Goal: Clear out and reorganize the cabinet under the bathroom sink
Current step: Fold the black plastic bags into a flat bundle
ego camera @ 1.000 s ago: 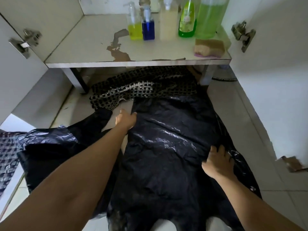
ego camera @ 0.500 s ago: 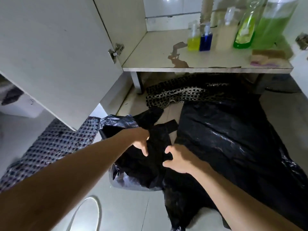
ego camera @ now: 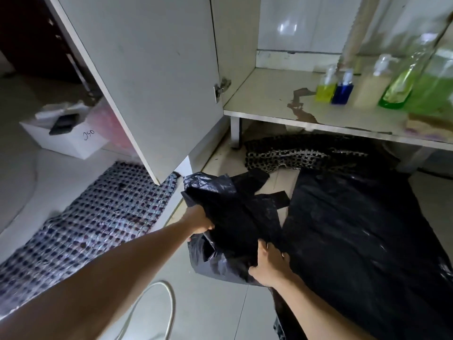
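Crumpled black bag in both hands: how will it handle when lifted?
Bag likely floppy: it creases and sags between left hand and right hand. Probably light, thin film with no visible bulge. Glossy surface may slip, so bunched grips look sensible.

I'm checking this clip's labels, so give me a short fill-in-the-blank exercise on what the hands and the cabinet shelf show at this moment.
1. Both the left hand and the right hand grip a crumpled plastic bag whose colour is ____.
2. Between the yellow bottle and the cream bottle stands a ____ bottle.
3. The cabinet door stands ____.

Missing words: black; blue; open
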`<state>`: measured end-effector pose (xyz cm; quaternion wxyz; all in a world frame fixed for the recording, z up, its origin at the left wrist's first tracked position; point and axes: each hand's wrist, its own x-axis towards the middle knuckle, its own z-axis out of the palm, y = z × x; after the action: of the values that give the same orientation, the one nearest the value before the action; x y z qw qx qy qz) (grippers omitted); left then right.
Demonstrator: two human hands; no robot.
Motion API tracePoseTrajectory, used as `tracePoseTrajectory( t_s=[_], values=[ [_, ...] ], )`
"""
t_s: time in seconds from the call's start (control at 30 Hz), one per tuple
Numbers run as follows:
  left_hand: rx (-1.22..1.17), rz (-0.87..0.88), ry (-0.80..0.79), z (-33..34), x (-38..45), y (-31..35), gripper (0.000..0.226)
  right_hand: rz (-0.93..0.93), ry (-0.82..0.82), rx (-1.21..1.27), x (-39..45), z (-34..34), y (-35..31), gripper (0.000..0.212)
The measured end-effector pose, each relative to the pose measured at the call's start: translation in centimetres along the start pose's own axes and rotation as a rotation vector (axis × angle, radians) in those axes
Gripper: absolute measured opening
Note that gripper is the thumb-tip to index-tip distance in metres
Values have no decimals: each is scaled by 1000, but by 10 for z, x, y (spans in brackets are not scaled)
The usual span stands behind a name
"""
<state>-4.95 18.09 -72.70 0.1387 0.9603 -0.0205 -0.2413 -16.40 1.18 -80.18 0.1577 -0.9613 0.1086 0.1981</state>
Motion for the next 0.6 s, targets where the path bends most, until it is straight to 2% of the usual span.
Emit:
tracePoseTrajectory(
  t_s=[0.1,0.17,0.2,0.33,0.4,0.47,0.53,0.6],
  values=[
    [-106,-11,92,9,6,-3,18,40,-84,-12,5,3,-1,75],
    [-133,-12,132,8,11,-5,13,33,2,-17,4,8,-4,66],
    [-103,6,152,5,12,-5,18,39,45,20,5,8,-6,61],
    [322,72,235,-16,12,-2,23,74,110,293,10,-8,-8,44],
    [445,59,180,-31,10,-2,26,-2,143,408,12,-24,-11,32],
    [432,41,106,-47,7,-4,30,-120,191,441,9,-44,-16,17],
    [297,-1,-24,-62,-2,-3,32,-233,234,457,2,-63,-24,25],
    [57,-92,-226,-73,-15,3,52,-332,314,473,-7,-78,-31,22]
  ],
)
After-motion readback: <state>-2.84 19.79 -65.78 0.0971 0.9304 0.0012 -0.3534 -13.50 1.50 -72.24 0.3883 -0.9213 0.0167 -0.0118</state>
